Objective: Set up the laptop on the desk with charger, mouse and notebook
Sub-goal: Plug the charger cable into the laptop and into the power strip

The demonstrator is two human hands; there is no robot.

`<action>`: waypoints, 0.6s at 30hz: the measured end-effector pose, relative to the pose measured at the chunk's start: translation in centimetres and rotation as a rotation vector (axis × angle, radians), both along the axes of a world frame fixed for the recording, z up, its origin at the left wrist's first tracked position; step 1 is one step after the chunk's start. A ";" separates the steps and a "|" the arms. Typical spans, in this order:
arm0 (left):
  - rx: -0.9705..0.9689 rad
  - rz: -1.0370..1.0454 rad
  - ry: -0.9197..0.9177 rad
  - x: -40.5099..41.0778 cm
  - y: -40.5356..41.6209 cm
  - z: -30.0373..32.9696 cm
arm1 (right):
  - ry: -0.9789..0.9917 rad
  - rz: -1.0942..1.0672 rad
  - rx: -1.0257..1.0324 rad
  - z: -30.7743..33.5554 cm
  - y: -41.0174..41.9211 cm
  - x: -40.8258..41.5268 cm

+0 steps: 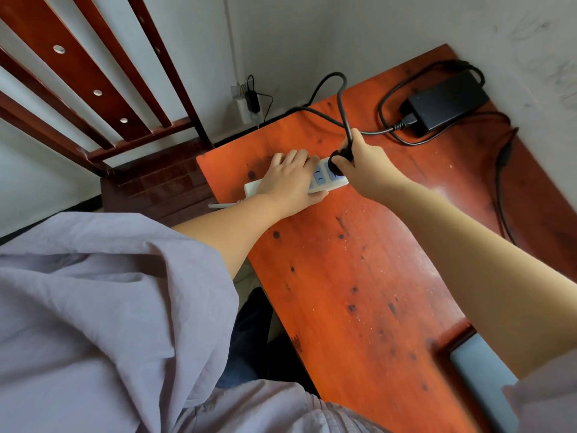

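Pressing the power strip (321,179) flat, fingers (345,165) pinch the plug (337,159) near the charger brick (446,100).

The left hand (288,179) lies flat on a white power strip (315,179) on the desk (359,276), while the right hand (363,165) grips a black plug (338,162) at the strip's far end, seemingly seated in a socket, its cord (342,98) looping toward the charger (446,100) by the wall.
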State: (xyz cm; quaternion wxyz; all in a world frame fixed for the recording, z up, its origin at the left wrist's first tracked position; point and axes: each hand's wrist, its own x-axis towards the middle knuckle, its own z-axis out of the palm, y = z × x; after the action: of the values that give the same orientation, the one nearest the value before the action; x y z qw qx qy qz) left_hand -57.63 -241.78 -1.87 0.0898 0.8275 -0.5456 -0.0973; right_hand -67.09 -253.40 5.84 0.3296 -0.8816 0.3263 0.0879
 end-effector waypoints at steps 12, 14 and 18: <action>-0.002 0.003 -0.027 0.0 0.0 0.0 | 0.141 0.107 -0.088 0.0 0.2 1.0; -0.011 0.005 -0.022 0.0 0.0 0.0 | 0.120 0.077 -0.066 -0.1 0.2 0.7; -0.027 0.009 -0.005 0.0 0.0 -0.2 | 0.026 0.015 -0.041 -1.3 0.9 -0.3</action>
State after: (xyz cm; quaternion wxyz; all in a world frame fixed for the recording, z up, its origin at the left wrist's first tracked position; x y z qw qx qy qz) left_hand -57.61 -241.81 -2.02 0.1003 0.8290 -0.5432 -0.0876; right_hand -67.39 -252.52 4.56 0.3066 -0.8893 0.3256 0.0953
